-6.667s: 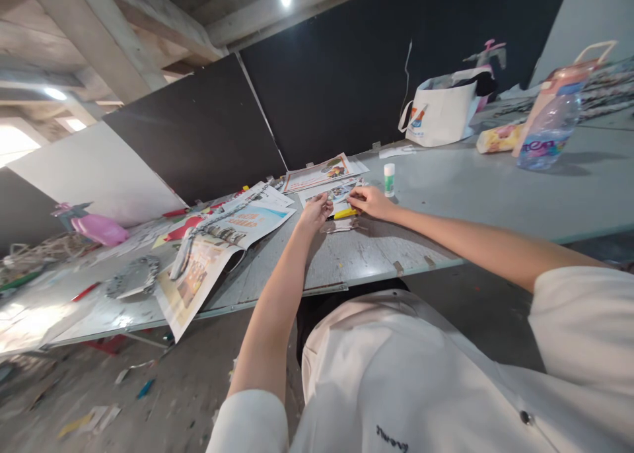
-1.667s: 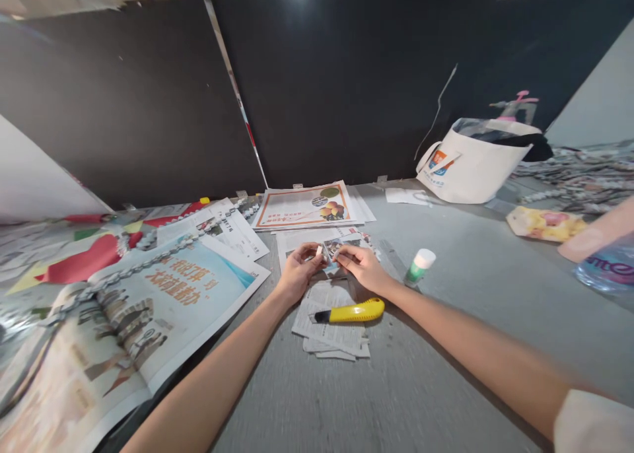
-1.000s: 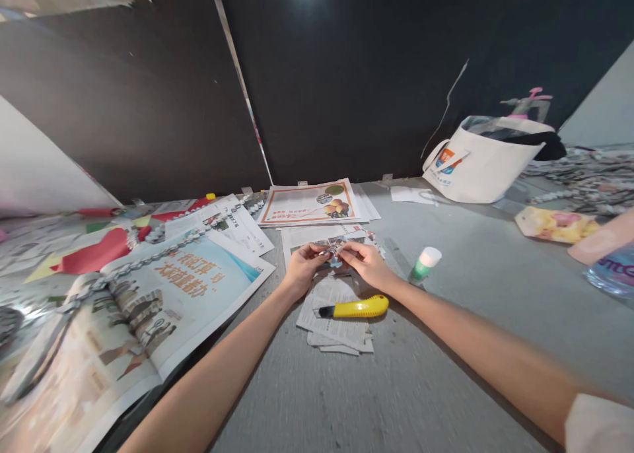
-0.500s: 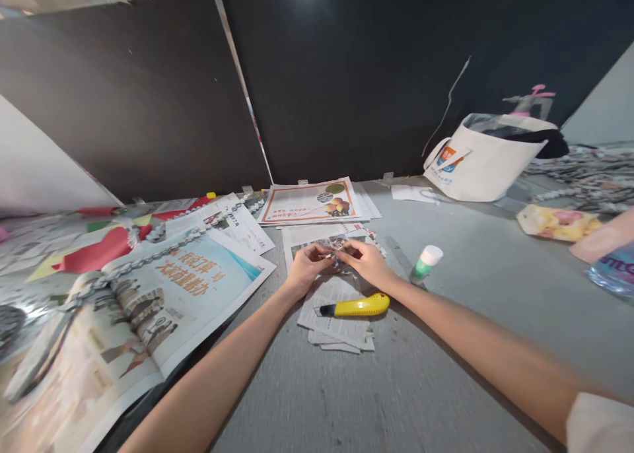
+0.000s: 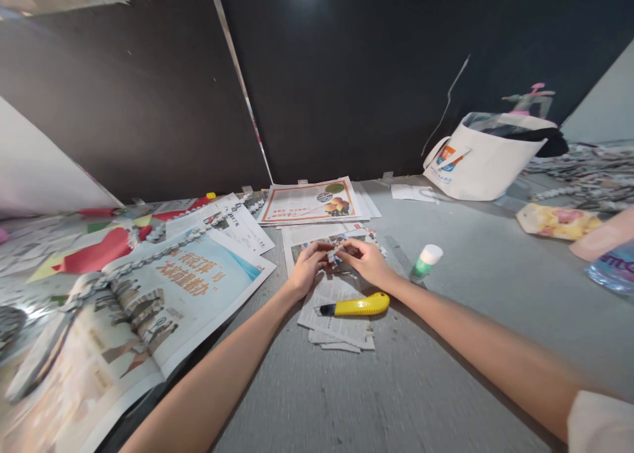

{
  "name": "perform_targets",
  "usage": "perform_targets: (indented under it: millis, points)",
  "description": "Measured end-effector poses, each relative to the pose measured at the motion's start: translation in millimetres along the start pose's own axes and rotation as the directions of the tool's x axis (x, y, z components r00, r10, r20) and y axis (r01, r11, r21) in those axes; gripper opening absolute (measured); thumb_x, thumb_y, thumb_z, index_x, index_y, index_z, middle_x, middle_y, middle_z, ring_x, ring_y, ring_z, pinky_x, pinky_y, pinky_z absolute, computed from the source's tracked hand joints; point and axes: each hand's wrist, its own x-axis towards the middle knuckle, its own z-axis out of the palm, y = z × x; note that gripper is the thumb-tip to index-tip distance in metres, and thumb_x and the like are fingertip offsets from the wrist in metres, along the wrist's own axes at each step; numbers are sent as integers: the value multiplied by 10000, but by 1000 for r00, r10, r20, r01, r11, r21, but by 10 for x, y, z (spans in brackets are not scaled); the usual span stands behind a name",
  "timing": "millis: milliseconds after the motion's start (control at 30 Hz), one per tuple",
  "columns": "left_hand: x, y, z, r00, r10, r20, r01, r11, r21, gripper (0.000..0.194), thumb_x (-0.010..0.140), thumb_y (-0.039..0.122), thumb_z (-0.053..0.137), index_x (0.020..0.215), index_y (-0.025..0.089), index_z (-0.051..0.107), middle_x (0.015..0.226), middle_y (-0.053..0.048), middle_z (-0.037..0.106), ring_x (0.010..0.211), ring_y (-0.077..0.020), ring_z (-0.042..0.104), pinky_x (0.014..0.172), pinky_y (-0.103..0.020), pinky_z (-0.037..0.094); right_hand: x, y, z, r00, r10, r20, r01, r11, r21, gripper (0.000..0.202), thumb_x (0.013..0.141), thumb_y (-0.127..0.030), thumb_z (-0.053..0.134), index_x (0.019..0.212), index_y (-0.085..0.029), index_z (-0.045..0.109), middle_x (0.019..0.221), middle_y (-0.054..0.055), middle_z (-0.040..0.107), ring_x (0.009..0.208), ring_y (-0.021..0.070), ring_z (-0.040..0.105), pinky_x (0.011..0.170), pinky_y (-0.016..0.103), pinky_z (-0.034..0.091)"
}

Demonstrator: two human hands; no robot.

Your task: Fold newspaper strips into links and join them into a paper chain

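Observation:
Between my two hands is a small folded newspaper piece [image 5: 335, 257], its edges zigzag like a short woven chain. The fingers of my left hand [image 5: 311, 267] pinch its left end. My right hand [image 5: 367, 261] grips the right end with thumb and forefinger. Just below the hands lie newspaper strips [image 5: 341, 331] in a small stack, and a yellow utility knife [image 5: 359, 305] rests across them, blade end to the left. Behind the hands a printed newspaper sheet [image 5: 297, 238] lies flat, partly hidden by them. A glue stick [image 5: 426, 261] with a white cap stands right of my right hand.
An open magazine [image 5: 198, 275] lies at left with a braided paper chain [image 5: 163, 251] across it. Newspapers [image 5: 307, 202] are stacked by the black panel [image 5: 371, 76]. At right are a white bag [image 5: 485, 159], a yellow packet [image 5: 559, 222] and a clear bottle [image 5: 614, 268] beside another person's arm.
The folded newspaper piece has turned between my fingers and shows more of its patterned side. My hands have barely shifted, and the things around them stay put.

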Motion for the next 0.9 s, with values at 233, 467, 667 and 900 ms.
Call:
perform_targets:
  millis: [233, 467, 667, 900]
  points:
    - [30, -40, -4, 995, 95, 9, -95, 982, 166, 544, 779, 593, 972, 1058, 176, 761, 721, 14, 650, 651, -122, 564, 620, -252, 442, 11, 30, 1, 999, -12, -30, 12, 1000, -1, 384, 996, -619, 756, 1058, -241, 780, 1029, 79, 836, 943, 266, 772, 854, 394, 605]
    - [63, -49, -43, 997, -43, -64, 39, 997, -63, 741, 622, 678, 1046, 1063, 194, 698, 729, 52, 640, 615, -103, 595, 622, -260, 559, 13, -11, -26, 998, 12, -59, -8, 997, 72, 425, 1032, -645, 686, 1022, -236, 800, 981, 92, 824, 922, 274, 772, 847, 406, 629]
    - [65, -48, -53, 996, -62, -65, 56, 994, -93, 755, 622, 649, 1060, 1121, 191, 728, 736, 44, 657, 635, -109, 623, 628, -260, 593, -3, -26, -30, 1000, -14, -1, 14, 994, 110, 417, 1004, -659, 720, 971, -252, 803, 975, 82, 834, 927, 269, 777, 853, 411, 637]
    - [74, -73, -72, 997, -53, -53, 48, 994, -103, 718, 647, 609, 1063, 1140, 186, 757, 751, 25, 686, 648, -118, 642, 657, -268, 605, -18, -60, -29, 998, -51, 38, 48, 996, 69, 391, 1018, -640, 720, 988, -272, 847, 1013, 73, 846, 971, 276, 788, 894, 421, 645]
